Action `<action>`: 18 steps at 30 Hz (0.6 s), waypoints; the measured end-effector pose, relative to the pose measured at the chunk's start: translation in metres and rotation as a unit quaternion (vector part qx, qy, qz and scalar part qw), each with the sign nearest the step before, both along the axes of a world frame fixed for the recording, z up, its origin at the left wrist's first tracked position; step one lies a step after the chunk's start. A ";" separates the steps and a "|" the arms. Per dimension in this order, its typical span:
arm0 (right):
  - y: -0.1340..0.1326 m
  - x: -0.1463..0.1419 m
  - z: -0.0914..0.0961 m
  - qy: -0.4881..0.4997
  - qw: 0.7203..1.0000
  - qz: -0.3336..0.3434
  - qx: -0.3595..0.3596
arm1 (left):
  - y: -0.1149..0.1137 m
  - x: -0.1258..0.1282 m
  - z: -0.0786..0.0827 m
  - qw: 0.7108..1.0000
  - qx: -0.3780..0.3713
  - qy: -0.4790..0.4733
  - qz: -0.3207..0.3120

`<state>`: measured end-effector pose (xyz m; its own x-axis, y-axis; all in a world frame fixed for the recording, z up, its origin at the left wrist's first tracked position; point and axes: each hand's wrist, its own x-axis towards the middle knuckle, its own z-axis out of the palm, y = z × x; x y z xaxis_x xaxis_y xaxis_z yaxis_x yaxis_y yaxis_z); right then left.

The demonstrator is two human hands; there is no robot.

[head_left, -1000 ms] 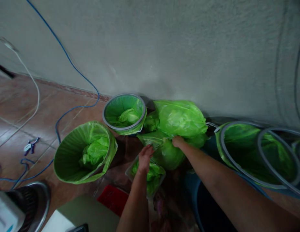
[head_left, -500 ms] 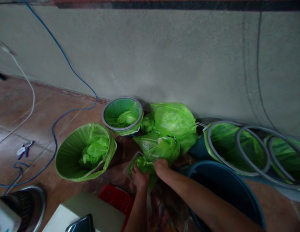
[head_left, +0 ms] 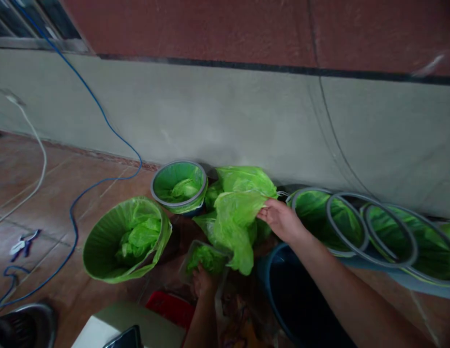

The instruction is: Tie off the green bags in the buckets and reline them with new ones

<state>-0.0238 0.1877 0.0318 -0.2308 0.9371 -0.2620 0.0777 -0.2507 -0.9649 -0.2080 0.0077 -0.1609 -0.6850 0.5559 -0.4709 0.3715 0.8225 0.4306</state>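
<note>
My right hand pinches the edge of a thin green plastic bag, which hangs loose and spread out from the fingers. Below it, my left hand is at the near edge of a clear rectangular container. Its fingers curl down at bunched green plastic in the container; their grip is partly hidden. Behind the hanging bag, a full green bag rests against the wall.
Left stand a green-lined basket and a grey-rimmed bin. Several lined bins with loose grey rings stand right. A dark blue tub is beside my right forearm. A blue cable and pliers-like tool lie on the floor.
My right hand has moved up and right, drawing the green bag out of the container. My left hand stays low at the container. The view has tilted upward.
</note>
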 end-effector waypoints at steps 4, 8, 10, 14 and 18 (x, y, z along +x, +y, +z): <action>-0.022 0.045 0.045 -0.031 0.993 -0.020 0.115 | 0.021 0.000 0.063 0.990 0.078 -0.114 -0.023; -0.073 0.068 0.095 -0.162 0.952 0.042 0.256 | 0.044 0.028 0.179 0.900 0.270 -0.331 -0.085; -0.105 0.072 0.118 -0.251 0.902 0.057 0.346 | 0.043 0.053 0.238 0.837 0.297 -0.445 -0.113; -0.169 0.079 0.141 -0.346 0.805 0.112 0.468 | 0.019 0.111 0.310 0.770 0.255 -0.563 -0.160; -0.223 0.103 0.143 -0.388 0.775 0.113 0.487 | -0.009 0.151 0.313 0.770 0.285 -0.550 -0.154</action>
<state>0.0788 -0.0357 0.1746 -0.5443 0.7367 0.4012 0.6644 0.6706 -0.3301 -0.0573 -0.0014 0.1524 0.1595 0.9433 -0.2910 -0.3369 0.3292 0.8821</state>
